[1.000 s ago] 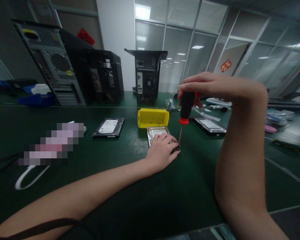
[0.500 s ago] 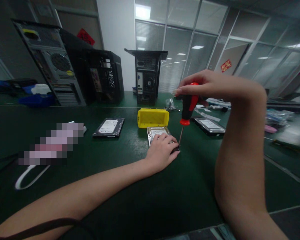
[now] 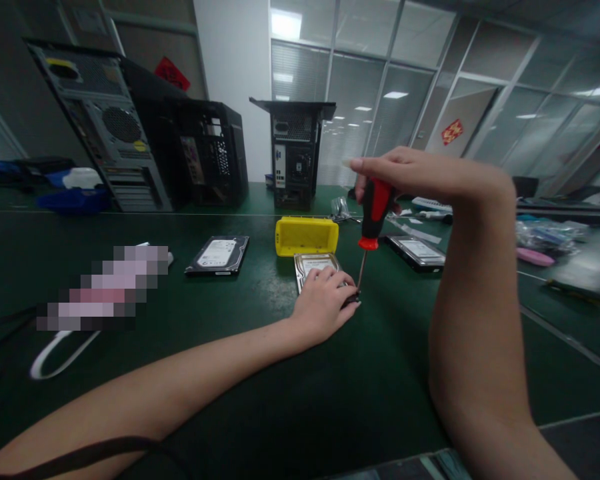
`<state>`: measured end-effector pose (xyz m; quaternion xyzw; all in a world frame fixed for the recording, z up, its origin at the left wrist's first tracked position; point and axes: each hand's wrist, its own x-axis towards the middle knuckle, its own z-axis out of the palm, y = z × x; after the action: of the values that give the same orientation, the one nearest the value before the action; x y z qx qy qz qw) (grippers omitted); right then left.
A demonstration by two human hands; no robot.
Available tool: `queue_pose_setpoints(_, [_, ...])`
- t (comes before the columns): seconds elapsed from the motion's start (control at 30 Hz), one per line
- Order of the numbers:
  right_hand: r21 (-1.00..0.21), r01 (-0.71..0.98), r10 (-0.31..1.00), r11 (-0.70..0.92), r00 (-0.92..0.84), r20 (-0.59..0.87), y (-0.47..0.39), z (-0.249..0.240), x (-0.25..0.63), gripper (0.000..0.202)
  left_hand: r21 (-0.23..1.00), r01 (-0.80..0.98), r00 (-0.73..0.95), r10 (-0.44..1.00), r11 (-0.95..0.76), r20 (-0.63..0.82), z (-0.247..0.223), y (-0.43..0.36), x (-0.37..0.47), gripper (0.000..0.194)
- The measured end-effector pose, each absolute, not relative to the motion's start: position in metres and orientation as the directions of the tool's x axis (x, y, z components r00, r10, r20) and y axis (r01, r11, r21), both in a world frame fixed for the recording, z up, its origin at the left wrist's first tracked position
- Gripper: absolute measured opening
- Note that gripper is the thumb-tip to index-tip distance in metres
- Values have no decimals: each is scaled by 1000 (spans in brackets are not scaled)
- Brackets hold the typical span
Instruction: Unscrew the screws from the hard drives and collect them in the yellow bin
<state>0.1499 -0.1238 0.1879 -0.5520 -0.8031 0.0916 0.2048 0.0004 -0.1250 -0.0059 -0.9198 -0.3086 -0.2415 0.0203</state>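
Note:
My left hand (image 3: 324, 305) presses down on a hard drive (image 3: 314, 261), fingers curled over its near right part and hiding much of it. The drive's silvery top and white label show beyond my knuckles. From above, my right hand (image 3: 393, 172) grips the black-and-red handle of a screwdriver (image 3: 374, 217), wrist sharply bent and thumb pointing left. The tool leans slightly, and its thin shaft runs down to the drive's right corner beside my left fingertips. Whether the tip sits in a screw is too small to see. Just behind the drive is a yellow bin (image 3: 307, 237).
Other hard drives lie on the green table, one left (image 3: 217, 255) and one right (image 3: 417, 253), partly behind my forearm. Computer cases (image 3: 295, 157) stand at the back. A pixelated object (image 3: 110, 287) with a white strap is at left; plastic bags (image 3: 550, 233) lie far right.
My right hand has turned about the screwdriver handle, its thumb now across the top, and the wrist has shifted left. The handle tilts a little differently. My left hand and the drive have stayed put.

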Motion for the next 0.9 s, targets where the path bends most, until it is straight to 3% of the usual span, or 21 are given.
queue_pose_setpoints(0.2, [-480, 789, 922, 384, -351, 162, -121, 188, 155, 43, 129, 570, 694, 560, -811, 454, -5, -125, -1, 24])
queue_pose_setpoints(0.37, [-439, 804, 916, 401, -361, 176, -127, 189, 151, 29, 129, 569, 693, 558, -812, 457, -6, -124, -1, 24])
queue_pose_setpoints(0.6, [-443, 773, 889, 455, -424, 173, -125, 187, 151, 34, 100, 589, 692, 564, -802, 451, -6, -124, 0, 24])
queue_pose_setpoints(0.9, [-423, 809, 913, 407, -365, 180, -123, 187, 153, 40, 127, 568, 689, 554, -813, 467, -6, -125, 0, 24])
